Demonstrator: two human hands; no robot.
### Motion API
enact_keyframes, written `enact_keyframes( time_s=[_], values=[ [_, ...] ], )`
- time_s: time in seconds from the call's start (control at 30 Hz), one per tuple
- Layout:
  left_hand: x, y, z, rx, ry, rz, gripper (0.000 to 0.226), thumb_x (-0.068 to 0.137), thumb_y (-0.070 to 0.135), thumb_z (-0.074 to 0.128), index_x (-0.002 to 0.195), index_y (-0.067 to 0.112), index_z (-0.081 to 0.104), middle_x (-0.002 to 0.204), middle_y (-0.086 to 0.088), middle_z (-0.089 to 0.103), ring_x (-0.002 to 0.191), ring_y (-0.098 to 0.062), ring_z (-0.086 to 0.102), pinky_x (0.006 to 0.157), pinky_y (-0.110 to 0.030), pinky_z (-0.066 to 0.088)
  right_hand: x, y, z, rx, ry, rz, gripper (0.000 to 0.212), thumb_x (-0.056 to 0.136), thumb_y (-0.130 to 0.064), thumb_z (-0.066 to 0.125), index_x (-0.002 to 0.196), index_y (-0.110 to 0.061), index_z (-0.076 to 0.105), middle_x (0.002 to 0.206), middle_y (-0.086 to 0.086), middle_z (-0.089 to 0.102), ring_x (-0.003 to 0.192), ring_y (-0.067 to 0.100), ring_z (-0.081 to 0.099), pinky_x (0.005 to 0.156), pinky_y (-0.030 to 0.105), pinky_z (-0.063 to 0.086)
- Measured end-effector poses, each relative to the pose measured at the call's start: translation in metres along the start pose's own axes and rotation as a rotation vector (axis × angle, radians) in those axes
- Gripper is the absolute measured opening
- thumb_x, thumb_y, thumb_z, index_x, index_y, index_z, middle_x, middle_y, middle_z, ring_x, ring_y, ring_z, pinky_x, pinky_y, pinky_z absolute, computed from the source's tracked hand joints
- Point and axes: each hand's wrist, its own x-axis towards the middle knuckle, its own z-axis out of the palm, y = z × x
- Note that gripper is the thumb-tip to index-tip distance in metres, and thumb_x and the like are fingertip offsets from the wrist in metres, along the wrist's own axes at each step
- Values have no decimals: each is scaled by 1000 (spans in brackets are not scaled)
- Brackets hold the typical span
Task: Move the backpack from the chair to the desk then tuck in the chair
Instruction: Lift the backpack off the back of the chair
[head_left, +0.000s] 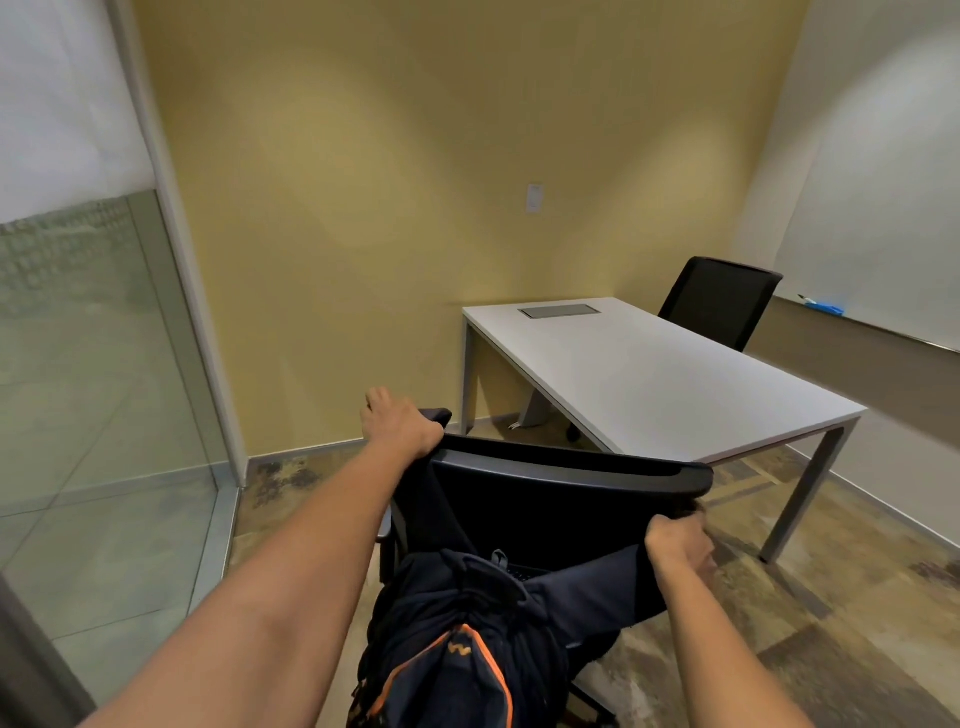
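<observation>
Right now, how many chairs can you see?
2: one chair close by, held by both hands with the backpack hanging on it; another chair behind the desk.

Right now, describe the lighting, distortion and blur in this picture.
Head view: soft pools of light on the yellow wall; wide-angle bending bows the glass partition frame and whiteboard ledge; mild softness on the backpack at the bottom edge.
</observation>
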Motion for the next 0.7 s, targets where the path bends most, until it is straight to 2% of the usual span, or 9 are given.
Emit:
enact_keyframes(
  time_s=[0.13,0.27,0.33,0.47,0.6,0.7],
  values=[
    [2,-1,-1,-153,-111,-16,47,85,23,45,128,4,50,128,-20,53,117,-35,49,93,-36,41,-10,-2,10,-7,11,35,45,91,-15,50,134,-5,44,133,29,51,123,45,49,101,46,39],
    [3,-14,-1,-264,-36,-54,36,85,16,48,115,-1,60,118,-20,61,109,-36,57,81,-34,46,-19,-5,23,-7,-2,29,42,90,-17,50,131,-5,50,133,27,52,122,45,49,101,47,40],
    [8,-28,0,-395,-21,-132,33,86,14,46,110,-4,62,116,-22,61,106,-38,58,82,-37,48,-27,-12,32,4,-17,14,39,91,-20,51,127,-6,55,132,25,54,121,43,51,100,45,41],
    [13,-62,14,-686,-48,-380,36,89,18,43,112,-2,61,120,-24,60,110,-38,56,91,-38,46,-46,-23,51,-2,-51,3,36,90,-24,54,122,-8,61,130,22,57,121,40,53,100,42,42],
    [9,-87,36,-750,-73,-501,39,91,19,45,120,-3,57,125,-25,57,115,-39,54,95,-40,46,-70,-19,76,-44,-128,-34,36,90,-20,51,125,-15,58,131,20,56,120,40,53,98,40,43],
    [4,-102,46,-753,-26,-556,39,89,18,50,122,-4,53,126,-25,56,117,-39,52,93,-40,42,-95,-22,97,-39,-189,-66,32,89,-20,52,119,-21,62,126,16,61,116,38,57,94,39,45]
  ],
)
